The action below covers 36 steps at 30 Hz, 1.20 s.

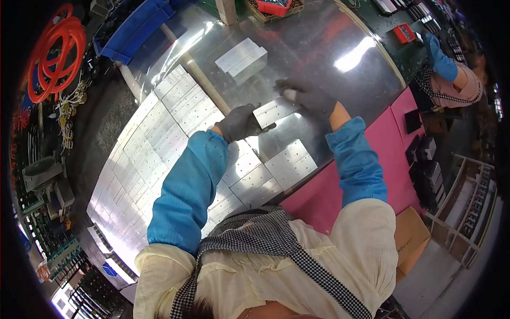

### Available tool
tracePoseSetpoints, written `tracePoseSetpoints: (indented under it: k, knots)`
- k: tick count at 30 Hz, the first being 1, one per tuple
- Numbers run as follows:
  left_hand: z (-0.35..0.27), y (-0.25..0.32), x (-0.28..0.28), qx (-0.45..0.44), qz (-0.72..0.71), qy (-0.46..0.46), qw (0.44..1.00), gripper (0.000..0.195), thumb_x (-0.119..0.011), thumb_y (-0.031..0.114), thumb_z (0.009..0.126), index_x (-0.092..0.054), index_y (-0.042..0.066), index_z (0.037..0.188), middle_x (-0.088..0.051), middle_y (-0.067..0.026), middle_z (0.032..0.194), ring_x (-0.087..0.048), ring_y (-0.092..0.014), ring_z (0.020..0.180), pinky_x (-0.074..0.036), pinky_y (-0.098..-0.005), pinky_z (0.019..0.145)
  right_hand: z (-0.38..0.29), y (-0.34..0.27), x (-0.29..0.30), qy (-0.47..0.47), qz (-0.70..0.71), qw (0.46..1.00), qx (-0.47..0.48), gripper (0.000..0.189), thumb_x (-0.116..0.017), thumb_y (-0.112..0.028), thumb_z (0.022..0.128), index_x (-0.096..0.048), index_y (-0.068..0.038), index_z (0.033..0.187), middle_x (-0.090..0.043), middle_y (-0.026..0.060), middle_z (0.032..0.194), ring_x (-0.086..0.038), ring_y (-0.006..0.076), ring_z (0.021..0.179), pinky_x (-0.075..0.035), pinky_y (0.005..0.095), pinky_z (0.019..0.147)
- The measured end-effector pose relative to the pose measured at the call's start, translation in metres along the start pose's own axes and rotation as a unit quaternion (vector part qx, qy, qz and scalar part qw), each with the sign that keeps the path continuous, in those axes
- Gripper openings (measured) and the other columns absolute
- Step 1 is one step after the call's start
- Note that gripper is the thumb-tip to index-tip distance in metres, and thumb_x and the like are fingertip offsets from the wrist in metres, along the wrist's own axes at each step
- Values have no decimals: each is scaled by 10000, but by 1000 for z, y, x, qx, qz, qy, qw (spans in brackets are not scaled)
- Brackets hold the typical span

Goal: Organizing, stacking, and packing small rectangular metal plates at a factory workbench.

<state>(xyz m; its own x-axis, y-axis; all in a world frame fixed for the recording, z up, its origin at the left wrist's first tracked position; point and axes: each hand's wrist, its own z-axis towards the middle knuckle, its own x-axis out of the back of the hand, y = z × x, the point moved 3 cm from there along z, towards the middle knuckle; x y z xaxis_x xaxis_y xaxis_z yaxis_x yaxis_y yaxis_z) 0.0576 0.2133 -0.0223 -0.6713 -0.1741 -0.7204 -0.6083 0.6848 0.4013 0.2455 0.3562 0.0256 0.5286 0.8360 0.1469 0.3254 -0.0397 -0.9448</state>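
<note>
Between my two gloved hands is a silvery metal block (275,113) with small holes in its face, held above the shiny metal tabletop (303,52). My left hand (242,121), in a dark glove, grips the block's left end. At its right end is my right hand (308,95), gloved too, with the thumb and fingers on the block. Rows of similar drilled metal blocks (153,147) cover the table's left side, under and past my left forearm. A smaller group of blocks (291,163) lies nearer my body. Beyond my hands sits a short stack of blocks (242,60).
A wooden strip (207,85) runs along the tabletop beside the block rows. Pink sheeting (358,159) lies to the right, with a cardboard box (412,239) below it. A blue bin (135,30) and a red tray (274,6) stand at the far side. Another person's sleeved arm (442,60) shows at upper right.
</note>
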Motion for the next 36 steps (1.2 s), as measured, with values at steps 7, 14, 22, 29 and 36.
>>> tracePoseSetpoints:
  k: [7, 14, 22, 29, 36]
  knots:
    - [3, -7, -1, 49, 55, 197, 978, 431, -493, 311, 1027, -516, -61, 1241, -665, -232, 1163, -695, -349, 1039, -576, -399, 933, -12, 12, -17, -57, -371, 919, 119, 745, -767, -169, 778, -473, -104, 1460, -498, 136, 1455, -437, 325, 1379, -386, 427, 1137]
    - [-32, 29, -32, -106, 689, 324, 639, 424, -579, 419, 954, -617, 70, 1194, -710, -241, 954, -675, -447, 927, -522, -476, 855, -14, 3, -28, -64, -471, 880, 17, 716, -765, -364, 773, -517, -177, 1418, -528, 95, 1430, -516, 326, 1293, -450, 458, 1045]
    - [-26, 76, 0, -381, 710, 373, 460, 505, -742, 190, 809, -560, 98, 1270, -583, -149, 1272, -559, -400, 1183, -522, -499, 907, -55, -10, -56, 46, -463, 867, -177, 767, -603, -535, 916, -380, -90, 1500, -674, 204, 1156, -684, 402, 991, -532, 486, 859]
    - [5, 87, -5, -260, 711, 454, 470, 485, -751, 199, 790, -577, 123, 1237, -573, -191, 1228, -552, -442, 1162, -525, -496, 901, -30, -8, -47, 3, -646, 750, 142, 671, -626, -153, 833, -439, -197, 1476, -343, 107, 1584, -331, 299, 1461, -299, 503, 1167]
    - [1, 77, 7, -248, 694, 440, 513, 441, -725, 290, 870, -589, 92, 1239, -677, -199, 1088, -659, -377, 1043, -530, -475, 889, -23, 14, -51, -60, -520, 845, 112, 772, -684, -139, 786, -412, -219, 1504, -404, 119, 1539, -372, 315, 1435, -283, 504, 1165]
